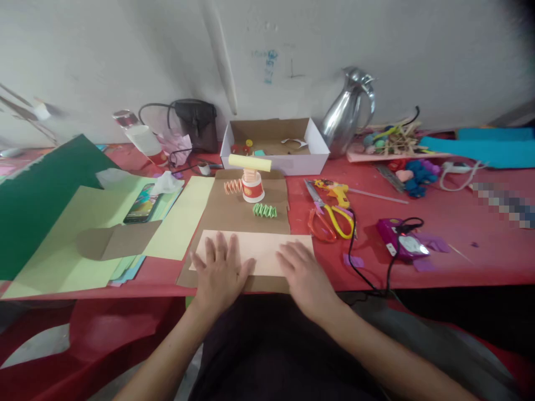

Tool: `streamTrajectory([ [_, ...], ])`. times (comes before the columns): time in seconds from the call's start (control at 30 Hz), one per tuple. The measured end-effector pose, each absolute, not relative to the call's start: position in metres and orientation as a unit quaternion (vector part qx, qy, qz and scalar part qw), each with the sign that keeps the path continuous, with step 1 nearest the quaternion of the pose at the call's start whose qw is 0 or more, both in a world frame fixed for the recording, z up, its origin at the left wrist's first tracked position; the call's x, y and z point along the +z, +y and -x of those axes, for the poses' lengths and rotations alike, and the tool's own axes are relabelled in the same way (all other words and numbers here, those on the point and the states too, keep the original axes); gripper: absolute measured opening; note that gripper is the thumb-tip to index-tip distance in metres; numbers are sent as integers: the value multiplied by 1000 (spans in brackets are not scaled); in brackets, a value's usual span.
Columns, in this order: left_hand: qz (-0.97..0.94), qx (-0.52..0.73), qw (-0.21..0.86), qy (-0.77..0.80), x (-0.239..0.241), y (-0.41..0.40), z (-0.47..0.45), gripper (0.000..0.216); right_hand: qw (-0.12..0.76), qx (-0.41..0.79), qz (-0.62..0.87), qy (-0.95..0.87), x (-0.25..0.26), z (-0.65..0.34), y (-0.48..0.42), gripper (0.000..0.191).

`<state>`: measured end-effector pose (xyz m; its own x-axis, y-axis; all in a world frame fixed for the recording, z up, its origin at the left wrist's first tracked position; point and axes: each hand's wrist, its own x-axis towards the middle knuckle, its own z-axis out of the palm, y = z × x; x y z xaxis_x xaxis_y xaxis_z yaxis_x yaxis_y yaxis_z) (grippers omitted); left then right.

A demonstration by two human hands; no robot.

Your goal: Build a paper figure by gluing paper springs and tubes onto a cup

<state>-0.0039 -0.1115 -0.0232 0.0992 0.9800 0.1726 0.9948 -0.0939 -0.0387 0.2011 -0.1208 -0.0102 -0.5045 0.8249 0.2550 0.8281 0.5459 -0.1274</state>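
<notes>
A pale peach sheet of paper [261, 253] lies flat on a piece of brown cardboard [273, 223]. My left hand [219, 270] rests on its left part, fingers spread. On the right end lies my right hand [307, 275], palm down with the fingers stretched out. Just beyond the sheet sits a green folded paper spring [264, 210]. Behind it stands a red and white paper cup [253, 189] with a peach paper spring [233, 187] at its left side and a pale yellow paper roll [249, 162] across the top.
Scissors [328, 214] and a yellow glue gun [336, 192] lie right of the cardboard, near a purple box with a cord [401, 239]. A white box [288, 164] and a steel jug [345, 114] stand behind. Yellow paper [71, 239] and a phone [142, 203] are left.
</notes>
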Motion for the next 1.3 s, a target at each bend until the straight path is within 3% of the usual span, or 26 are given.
streamTrajectory([
  [0.13, 733, -4, 59, -678, -19, -111, 2, 68, 165, 93, 402, -896, -8, -172, -138, 49],
  [0.27, 729, -10, 47, -682, -16, -109, 2, 71, 142, 113, 405, -896, -16, -191, -147, 54],
  [0.53, 752, -17, 22, -659, -19, -108, 20, 72, 121, -20, 450, -885, -38, -284, -167, 52],
  [0.77, 787, 61, 19, -614, 19, -75, 26, 60, 249, -88, 493, -829, -28, -286, -165, 29],
  [0.87, 795, 116, -24, -595, 41, -50, 20, 72, 279, -58, 478, -831, -15, -262, -151, 29],
  [1.13, 797, 177, -131, -563, 51, -20, 24, 80, 204, 97, 412, -883, -10, -213, -134, 24],
  [1.3, 805, 162, -182, -541, 54, -22, 32, 37, 216, 99, 403, -884, -10, -219, -134, 22],
])
